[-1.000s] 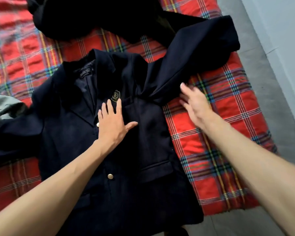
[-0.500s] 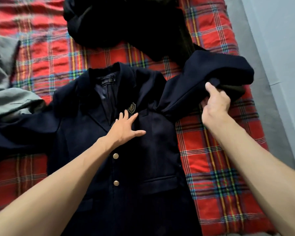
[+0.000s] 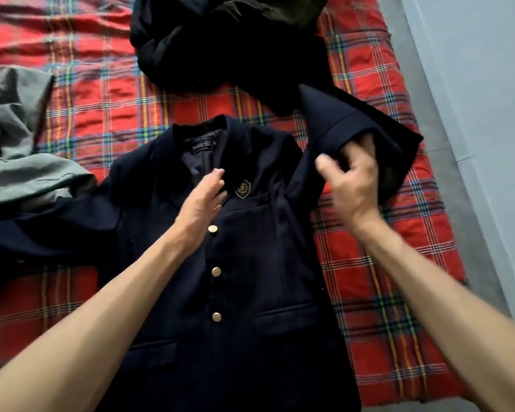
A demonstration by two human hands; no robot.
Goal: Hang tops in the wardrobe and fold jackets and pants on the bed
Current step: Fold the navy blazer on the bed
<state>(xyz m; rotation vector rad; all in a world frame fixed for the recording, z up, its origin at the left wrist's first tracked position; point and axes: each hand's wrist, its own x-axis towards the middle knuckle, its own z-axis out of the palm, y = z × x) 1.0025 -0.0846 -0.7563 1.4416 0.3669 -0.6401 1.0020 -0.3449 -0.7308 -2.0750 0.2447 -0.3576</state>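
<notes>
A navy blazer (image 3: 250,263) with gold buttons and a chest crest lies face up on the red plaid bed (image 3: 369,292). Its right-hand sleeve (image 3: 339,120) is lifted off the blanket and bent toward the chest; my right hand (image 3: 348,179) grips its cloth, fingers curled into the fabric. My left hand (image 3: 199,206) has straight fingers, tilted on edge over the lapel beside the crest. The blazer's other sleeve (image 3: 42,230) stretches out flat to the left.
A heap of black clothes (image 3: 220,43) lies on the bed just beyond the blazer's collar. Grey garments (image 3: 21,150) sit at the left edge. A grey floor strip (image 3: 458,144) and pale wall run along the bed's right side.
My right hand took hold of the right-hand sleeve and lifted it toward the blazer's chest. My left hand rose from lying flat on the front to an on-edge tilt by the lapel.
</notes>
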